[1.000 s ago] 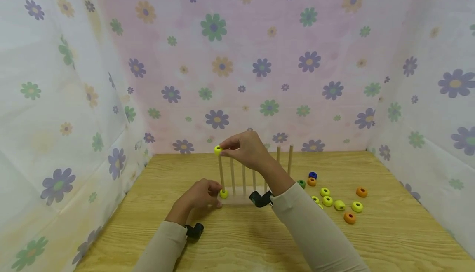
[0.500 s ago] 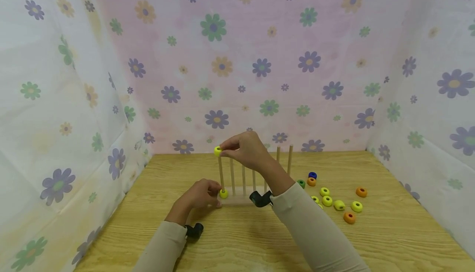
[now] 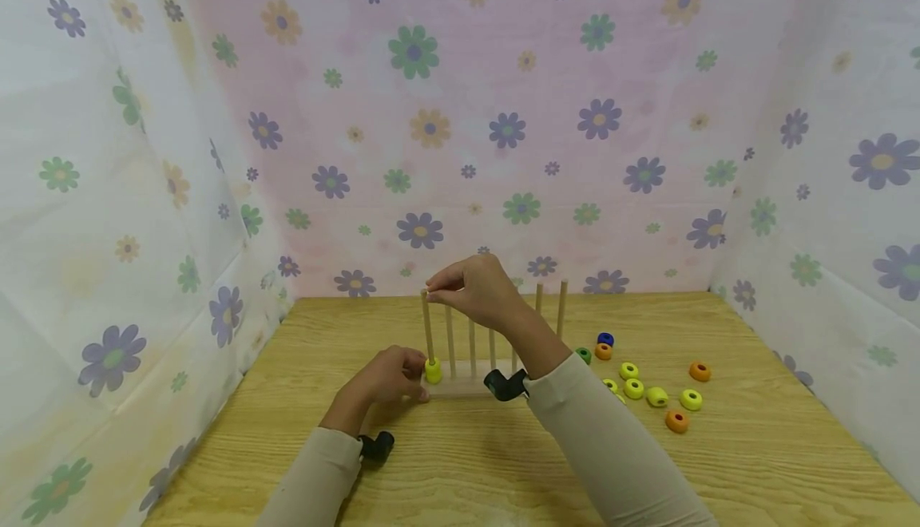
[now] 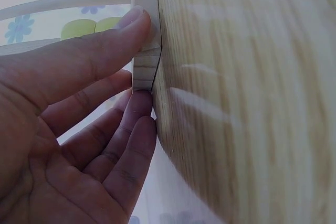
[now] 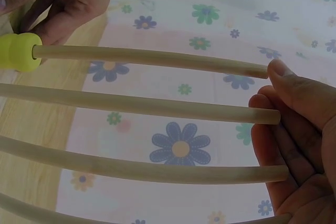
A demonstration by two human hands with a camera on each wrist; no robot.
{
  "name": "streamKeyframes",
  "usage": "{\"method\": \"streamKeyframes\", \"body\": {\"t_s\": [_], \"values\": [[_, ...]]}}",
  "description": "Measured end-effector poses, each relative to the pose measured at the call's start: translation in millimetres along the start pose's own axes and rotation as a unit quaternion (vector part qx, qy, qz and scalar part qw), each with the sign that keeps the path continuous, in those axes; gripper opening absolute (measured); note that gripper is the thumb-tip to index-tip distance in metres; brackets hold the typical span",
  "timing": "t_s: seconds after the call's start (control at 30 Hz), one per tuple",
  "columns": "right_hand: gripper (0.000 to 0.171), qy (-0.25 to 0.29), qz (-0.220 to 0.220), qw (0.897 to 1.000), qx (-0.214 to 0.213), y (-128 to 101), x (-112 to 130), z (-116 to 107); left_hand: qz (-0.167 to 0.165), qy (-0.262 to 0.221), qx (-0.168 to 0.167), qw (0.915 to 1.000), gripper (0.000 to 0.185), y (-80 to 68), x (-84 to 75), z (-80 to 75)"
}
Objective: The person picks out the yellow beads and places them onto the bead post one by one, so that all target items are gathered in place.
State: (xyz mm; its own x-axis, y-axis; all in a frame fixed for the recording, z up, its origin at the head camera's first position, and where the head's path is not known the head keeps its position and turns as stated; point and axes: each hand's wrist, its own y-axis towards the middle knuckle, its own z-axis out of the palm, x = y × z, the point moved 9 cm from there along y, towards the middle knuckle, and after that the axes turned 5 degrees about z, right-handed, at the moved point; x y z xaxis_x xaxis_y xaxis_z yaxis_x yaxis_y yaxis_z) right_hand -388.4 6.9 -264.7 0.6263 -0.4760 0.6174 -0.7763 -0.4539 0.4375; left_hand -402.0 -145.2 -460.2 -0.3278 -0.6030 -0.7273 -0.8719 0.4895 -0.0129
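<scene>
A wooden peg stand (image 3: 460, 388) with a row of upright pegs sits on the table. Two yellow rings (image 3: 433, 371) are stacked at the foot of its leftmost peg (image 3: 428, 327). My left hand (image 3: 388, 375) holds the stand's left end; in the left wrist view the thumb (image 4: 100, 51) lies on one side of the base, the fingers against its end and other side. At the top of the leftmost peg hovers my right hand (image 3: 480, 291), holding nothing, its thumb tip right by the peg's end in the right wrist view. That hand and forearm hide some pegs.
Right of the stand lie loose rings: several yellow (image 3: 634, 389), a blue ring (image 3: 605, 339), a green ring (image 3: 583, 355) and some orange ones (image 3: 677, 421). Flowered cloth (image 3: 460, 112) walls the table (image 3: 460, 463) at the back and both sides.
The yellow ring that my right fingers held at the peg's top has been let go and has dropped onto the other yellow ring below. Both hands have stayed in place.
</scene>
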Motion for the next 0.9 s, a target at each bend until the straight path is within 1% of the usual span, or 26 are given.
{"method": "streamKeyframes", "body": {"t_s": [0.17, 0.3, 0.5, 0.7, 0.9], "values": [[0.01, -0.003, -0.005, 1.0, 0.002, -0.7, 0.5, -0.6, 0.002, -0.005, 0.003, 1.0, 0.031, -0.6, 0.1, 0.5], [0.014, -0.013, -0.031, 0.999, -0.01, -2.0, 1.5, -5.2, 0.004, -0.002, 0.007, 1.0, 0.026, -0.1, -1.4, 1.8], [0.018, -0.034, -0.065, 0.997, -0.035, -6.4, 8.2, -15.5, 0.004, 0.017, -0.001, 0.9999, 0.025, 0.6, -4.5, -1.8], [0.017, -0.044, -0.089, 0.994, -0.044, -14.8, 13.1, -22.6, 0.001, 0.017, 0.002, 0.9999, 0.027, 1.6, -1.2, -0.4], [0.019, -0.063, -0.124, 0.988, -0.062, -28.3, 16.4, -29.4, -0.002, 0.018, 0.003, 0.9998, 0.027, 1.8, 1.4, 0.4]]}}
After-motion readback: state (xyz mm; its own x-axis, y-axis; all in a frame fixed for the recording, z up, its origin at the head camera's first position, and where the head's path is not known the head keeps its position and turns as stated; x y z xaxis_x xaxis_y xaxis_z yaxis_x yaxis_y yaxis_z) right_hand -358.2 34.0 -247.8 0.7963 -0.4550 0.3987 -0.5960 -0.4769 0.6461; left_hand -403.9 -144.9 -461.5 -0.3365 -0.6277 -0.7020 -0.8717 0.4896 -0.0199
